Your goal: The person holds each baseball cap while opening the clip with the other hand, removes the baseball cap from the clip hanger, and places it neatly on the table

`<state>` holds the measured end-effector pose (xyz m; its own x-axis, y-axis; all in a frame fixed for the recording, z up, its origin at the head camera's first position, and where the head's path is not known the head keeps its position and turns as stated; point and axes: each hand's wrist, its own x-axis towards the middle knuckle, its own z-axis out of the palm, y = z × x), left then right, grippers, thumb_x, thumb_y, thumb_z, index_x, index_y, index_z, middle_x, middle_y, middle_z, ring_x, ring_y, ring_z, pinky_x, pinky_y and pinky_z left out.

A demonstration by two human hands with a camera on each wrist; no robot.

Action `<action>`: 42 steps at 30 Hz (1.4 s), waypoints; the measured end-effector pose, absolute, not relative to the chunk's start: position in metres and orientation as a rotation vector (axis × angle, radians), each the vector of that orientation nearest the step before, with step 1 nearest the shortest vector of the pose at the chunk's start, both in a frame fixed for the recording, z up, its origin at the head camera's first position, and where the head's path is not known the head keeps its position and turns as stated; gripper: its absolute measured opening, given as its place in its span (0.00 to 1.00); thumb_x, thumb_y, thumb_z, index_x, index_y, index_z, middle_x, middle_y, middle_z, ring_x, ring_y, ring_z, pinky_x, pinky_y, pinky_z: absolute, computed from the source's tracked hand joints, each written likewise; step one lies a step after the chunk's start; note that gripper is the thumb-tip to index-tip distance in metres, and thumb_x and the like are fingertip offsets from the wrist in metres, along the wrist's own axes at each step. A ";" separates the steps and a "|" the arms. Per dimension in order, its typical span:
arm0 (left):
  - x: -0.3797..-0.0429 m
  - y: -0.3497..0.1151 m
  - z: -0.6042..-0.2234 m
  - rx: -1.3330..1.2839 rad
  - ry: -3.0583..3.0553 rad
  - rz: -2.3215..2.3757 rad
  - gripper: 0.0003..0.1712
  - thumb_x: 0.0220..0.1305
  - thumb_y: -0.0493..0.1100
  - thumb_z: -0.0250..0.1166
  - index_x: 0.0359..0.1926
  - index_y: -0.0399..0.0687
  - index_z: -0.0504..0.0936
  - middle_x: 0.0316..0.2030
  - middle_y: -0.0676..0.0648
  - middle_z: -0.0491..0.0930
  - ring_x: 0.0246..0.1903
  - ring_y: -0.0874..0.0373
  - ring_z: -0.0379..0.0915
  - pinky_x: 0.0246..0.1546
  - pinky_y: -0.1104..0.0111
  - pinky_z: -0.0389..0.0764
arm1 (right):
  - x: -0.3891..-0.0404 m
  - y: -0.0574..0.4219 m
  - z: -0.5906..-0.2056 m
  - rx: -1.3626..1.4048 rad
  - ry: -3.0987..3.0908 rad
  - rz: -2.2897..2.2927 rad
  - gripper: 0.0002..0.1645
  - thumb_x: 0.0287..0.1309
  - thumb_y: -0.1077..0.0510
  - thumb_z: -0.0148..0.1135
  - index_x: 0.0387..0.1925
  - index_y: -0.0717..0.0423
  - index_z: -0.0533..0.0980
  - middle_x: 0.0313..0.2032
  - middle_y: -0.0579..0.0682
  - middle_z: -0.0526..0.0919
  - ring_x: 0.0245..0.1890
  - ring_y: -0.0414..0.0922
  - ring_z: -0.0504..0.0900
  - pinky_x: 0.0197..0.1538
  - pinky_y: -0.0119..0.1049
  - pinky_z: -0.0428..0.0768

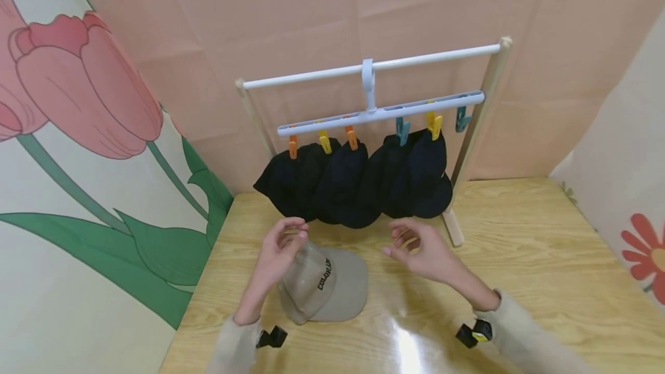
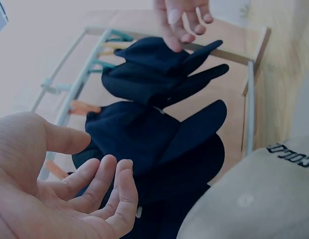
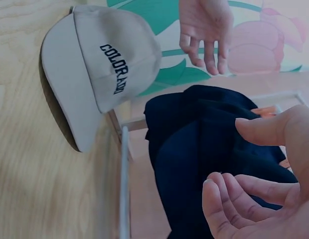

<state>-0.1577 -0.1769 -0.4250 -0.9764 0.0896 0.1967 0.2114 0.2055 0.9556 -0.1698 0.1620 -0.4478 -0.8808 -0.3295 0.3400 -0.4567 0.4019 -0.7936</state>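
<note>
Several dark navy caps point(image 1: 353, 183) hang in a row from a pale blue clip hanger point(image 1: 384, 112), pinched by orange, yellow and teal clothespins. A beige cap point(image 1: 343, 284) lettered COLORADO lies on the table below them, brim toward the right. My left hand point(image 1: 280, 247) is held over the crown of the beige cap, fingers loosely bent and nothing in them. To the right, my right hand point(image 1: 421, 247) hovers in front of the hanging caps, also holding nothing, its thumb and fingers apart. In the right wrist view a dark cap point(image 3: 209, 139) fills the space beyond the fingers.
A small rack with a white top bar point(image 1: 312, 75) and wooden legs point(image 1: 480, 114) carries the hanger. One teal clothespin point(image 1: 461, 119) at the hanger's right end holds no cap. Pink cloth backs the wooden table point(image 1: 519, 281), and a tulip-printed panel point(image 1: 88, 85) stands at left.
</note>
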 end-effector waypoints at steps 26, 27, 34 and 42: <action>-0.174 -0.135 -0.394 -0.619 -2.399 -1.852 0.18 0.76 0.35 0.65 0.63 0.37 0.78 0.61 0.29 0.79 0.57 0.37 0.83 0.55 0.70 0.85 | -0.171 0.187 -0.404 0.686 -2.395 1.343 0.28 0.60 0.64 0.79 0.61 0.61 0.80 0.50 0.55 0.87 0.46 0.44 0.88 0.48 0.35 0.88; -0.174 -0.133 -0.393 -0.633 -2.400 -1.844 0.17 0.76 0.34 0.65 0.62 0.36 0.78 0.61 0.30 0.80 0.56 0.37 0.83 0.56 0.69 0.85 | -0.172 0.187 -0.403 0.680 -2.384 1.347 0.28 0.60 0.64 0.79 0.61 0.61 0.80 0.50 0.56 0.87 0.46 0.44 0.88 0.49 0.33 0.88; -0.176 -0.122 -0.386 -0.699 -2.414 -1.819 0.18 0.77 0.35 0.64 0.63 0.39 0.78 0.62 0.34 0.81 0.57 0.41 0.83 0.57 0.65 0.85 | -0.174 0.193 -0.392 0.649 -2.324 1.362 0.29 0.59 0.66 0.79 0.62 0.60 0.80 0.51 0.58 0.87 0.46 0.44 0.87 0.50 0.23 0.83; -0.178 -0.112 -0.379 -0.728 -2.424 -1.812 0.17 0.78 0.37 0.64 0.64 0.41 0.79 0.62 0.35 0.81 0.59 0.44 0.83 0.60 0.50 0.85 | -0.178 0.194 -0.375 0.650 -2.254 1.327 0.29 0.58 0.68 0.78 0.61 0.63 0.80 0.52 0.59 0.86 0.49 0.35 0.84 0.51 0.21 0.82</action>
<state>-0.1779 -0.1116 -0.3789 -0.8903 0.3472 0.2945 0.3809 0.2135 0.8997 -0.1783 0.1939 -0.3752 -0.7914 -0.1711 0.5869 -0.5962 0.4285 -0.6789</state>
